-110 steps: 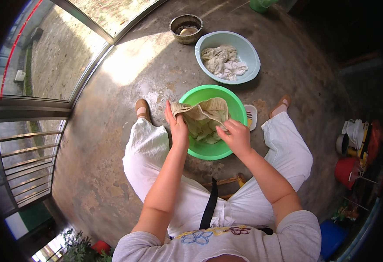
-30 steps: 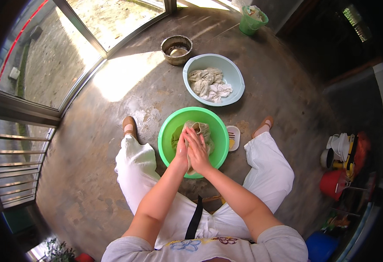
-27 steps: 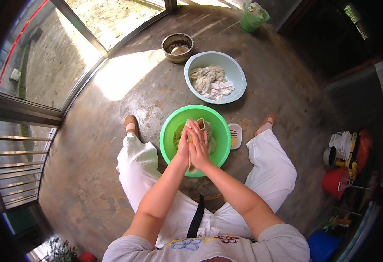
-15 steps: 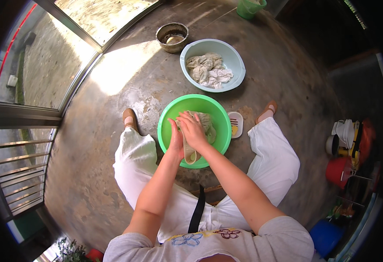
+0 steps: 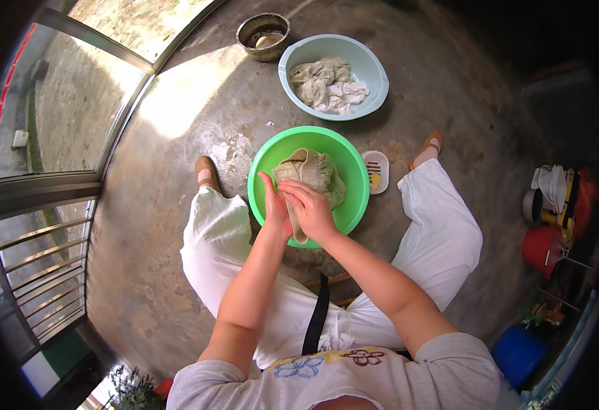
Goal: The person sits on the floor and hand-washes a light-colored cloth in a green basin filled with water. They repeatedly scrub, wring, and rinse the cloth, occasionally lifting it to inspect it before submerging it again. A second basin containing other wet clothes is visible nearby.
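Observation:
A wet beige garment with a stitched band is bunched in the green basin between my legs. Part of it stands up beyond my fingertips, while a narrow end hangs down between my wrists. My left hand presses along the garment's left side, fingers long and nearly straight, thumb side up. From the right, my right hand is closed over the same cloth, its fingers bent toward the left palm. The two hands pinch the fabric between them; the part inside the palms is hidden.
Beyond the green basin stands a pale blue basin with beige and white laundry. A dark metal pot is at its left. A white soap dish with a yellow piece lies right of the green basin. Glass doors line the left.
The head view has shifted, so the basins sit higher in the picture. More of the garment now stands up beyond my hands, and my right fingers are more bent around the cloth.

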`<action>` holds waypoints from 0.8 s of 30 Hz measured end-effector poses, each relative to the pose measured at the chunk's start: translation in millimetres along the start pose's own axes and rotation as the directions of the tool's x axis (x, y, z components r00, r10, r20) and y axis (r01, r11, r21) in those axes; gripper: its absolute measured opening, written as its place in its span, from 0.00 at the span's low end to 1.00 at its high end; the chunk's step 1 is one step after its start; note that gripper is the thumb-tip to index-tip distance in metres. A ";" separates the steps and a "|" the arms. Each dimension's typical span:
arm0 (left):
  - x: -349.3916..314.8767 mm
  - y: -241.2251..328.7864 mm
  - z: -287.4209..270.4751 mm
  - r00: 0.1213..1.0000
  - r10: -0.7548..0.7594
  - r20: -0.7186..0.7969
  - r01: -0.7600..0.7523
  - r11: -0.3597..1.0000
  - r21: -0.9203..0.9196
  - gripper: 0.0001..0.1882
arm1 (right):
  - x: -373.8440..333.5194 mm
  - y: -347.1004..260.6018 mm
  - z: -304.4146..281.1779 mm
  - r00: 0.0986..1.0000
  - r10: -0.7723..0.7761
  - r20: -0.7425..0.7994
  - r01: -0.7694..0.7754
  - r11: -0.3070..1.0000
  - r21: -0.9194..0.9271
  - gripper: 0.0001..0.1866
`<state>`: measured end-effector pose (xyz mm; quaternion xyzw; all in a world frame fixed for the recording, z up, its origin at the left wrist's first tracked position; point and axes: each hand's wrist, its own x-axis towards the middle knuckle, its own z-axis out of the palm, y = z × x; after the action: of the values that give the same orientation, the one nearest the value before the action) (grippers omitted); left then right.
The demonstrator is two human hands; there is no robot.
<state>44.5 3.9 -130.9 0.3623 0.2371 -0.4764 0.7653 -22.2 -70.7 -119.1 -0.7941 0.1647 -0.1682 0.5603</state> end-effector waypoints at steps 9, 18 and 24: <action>5.8 -3.4 33.3 0.988 -0.033 0.149 0.036 0.999 -0.017 0.35 | -4.0 9.6 -42.0 0.863 0.438 -0.252 -0.175 0.727 0.664 0.12; 23.2 -27.0 32.8 0.854 0.477 0.206 -0.316 0.162 0.935 0.39 | -3.6 294.3 -129.3 0.581 0.690 -0.430 -0.713 0.687 0.140 0.19; 15.0 -16.9 48.1 0.798 0.511 0.320 -0.261 -0.185 0.947 0.46 | -14.9 315.1 -123.5 0.728 0.464 -0.505 -0.649 0.705 -0.288 0.20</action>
<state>36.7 -46.8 -117.0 0.8842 -0.2300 -0.2029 0.3522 -114.3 -267.2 -379.2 -0.7589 0.5451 -0.1011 0.3417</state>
